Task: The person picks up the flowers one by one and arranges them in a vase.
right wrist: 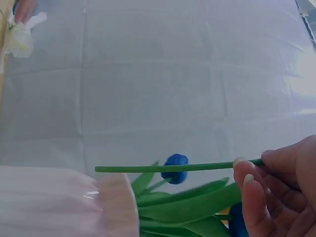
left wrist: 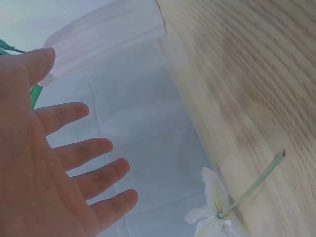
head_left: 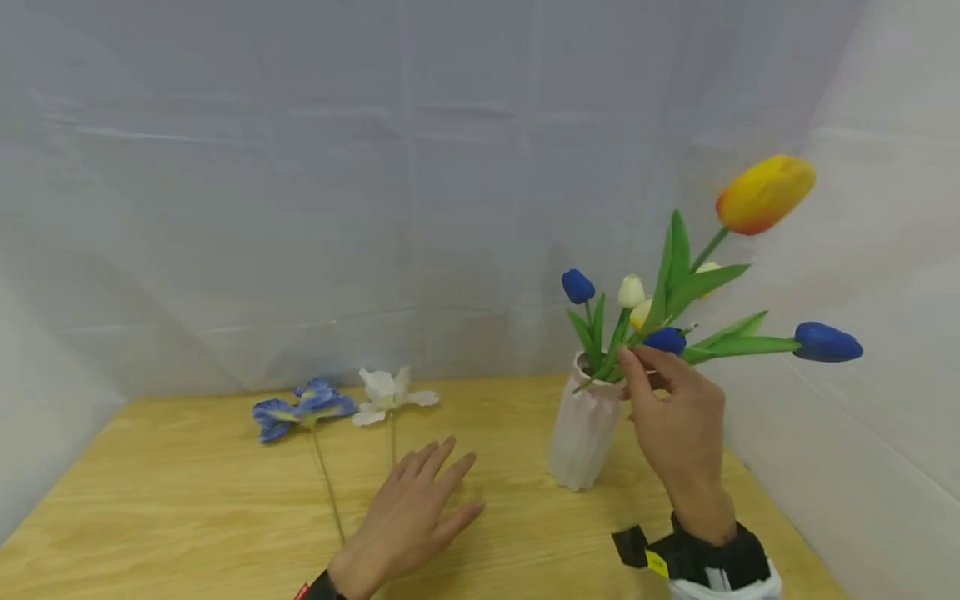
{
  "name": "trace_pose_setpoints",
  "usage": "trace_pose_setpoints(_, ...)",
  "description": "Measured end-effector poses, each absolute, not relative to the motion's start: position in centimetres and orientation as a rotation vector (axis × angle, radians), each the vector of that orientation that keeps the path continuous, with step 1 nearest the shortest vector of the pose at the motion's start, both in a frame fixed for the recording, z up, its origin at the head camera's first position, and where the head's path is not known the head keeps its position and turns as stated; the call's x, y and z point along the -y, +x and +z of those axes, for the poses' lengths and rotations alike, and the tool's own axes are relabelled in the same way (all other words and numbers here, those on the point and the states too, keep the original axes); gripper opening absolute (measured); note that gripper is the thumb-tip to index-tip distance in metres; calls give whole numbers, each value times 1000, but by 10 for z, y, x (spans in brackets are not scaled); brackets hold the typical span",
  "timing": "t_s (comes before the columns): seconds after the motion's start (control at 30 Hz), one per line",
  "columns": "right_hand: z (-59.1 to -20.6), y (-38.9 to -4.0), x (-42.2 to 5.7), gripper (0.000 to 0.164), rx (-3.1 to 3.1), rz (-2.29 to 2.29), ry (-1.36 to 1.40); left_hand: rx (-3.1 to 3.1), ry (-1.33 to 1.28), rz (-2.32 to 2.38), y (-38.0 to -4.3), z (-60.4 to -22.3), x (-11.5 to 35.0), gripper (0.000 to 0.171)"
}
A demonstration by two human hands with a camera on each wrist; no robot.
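My right hand (head_left: 678,417) pinches the green stem (right wrist: 163,168) of a yellow-orange tulip (head_left: 765,194). The tulip leans up to the right, and its bare stem end sits just over the mouth of the white ribbed vase (head_left: 581,437), outside it. In the vase stand several tulips, among them a blue tulip (head_left: 577,286), a white tulip (head_left: 632,292) and another blue tulip (head_left: 828,342) leaning far right. My left hand (head_left: 420,508) hovers over the table with straight, spread fingers and holds nothing; the white flower's stem runs toward it.
A blue iris-like flower (head_left: 303,408) and a white flower (head_left: 386,394) lie on the wooden table (head_left: 187,500), left of the vase. White sheeting (head_left: 300,208) hangs behind the table and along its right side.
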State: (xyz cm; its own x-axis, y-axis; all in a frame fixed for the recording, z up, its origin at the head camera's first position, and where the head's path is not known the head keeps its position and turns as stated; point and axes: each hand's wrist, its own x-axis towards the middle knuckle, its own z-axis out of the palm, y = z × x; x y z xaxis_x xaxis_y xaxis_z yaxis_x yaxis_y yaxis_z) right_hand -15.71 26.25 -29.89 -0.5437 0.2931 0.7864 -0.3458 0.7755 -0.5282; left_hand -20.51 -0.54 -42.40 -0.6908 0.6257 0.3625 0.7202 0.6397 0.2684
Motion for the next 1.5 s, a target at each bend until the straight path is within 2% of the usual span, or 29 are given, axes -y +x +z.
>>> trace_pose_setpoints(0.47, -287, -146, -270, 26, 1936, 850, -16, 2649, -1132, -605, -205, -420, 2, 54)
trace_pose_setpoints(0.73, -303, -156, -271, 18, 2048, 754, 8, 2685, -1128, -619, -204, -423, 5, 58)
trace_pose_setpoints(0.97, -308, -162, -271, 31, 2216, 727, -116, 2691, -1118, -634, -203, -425, 7, 59)
trace_pose_setpoints(1.17, -311, -170, -273, 29, 2288, 730, -116, 2666, -1099, -604, -203, -428, 10, 53)
trace_pose_setpoints(1.5, -315, -176, -278, 31, 2525, 760, -181, 2658, -1056, -536, -202, -435, 14, 54)
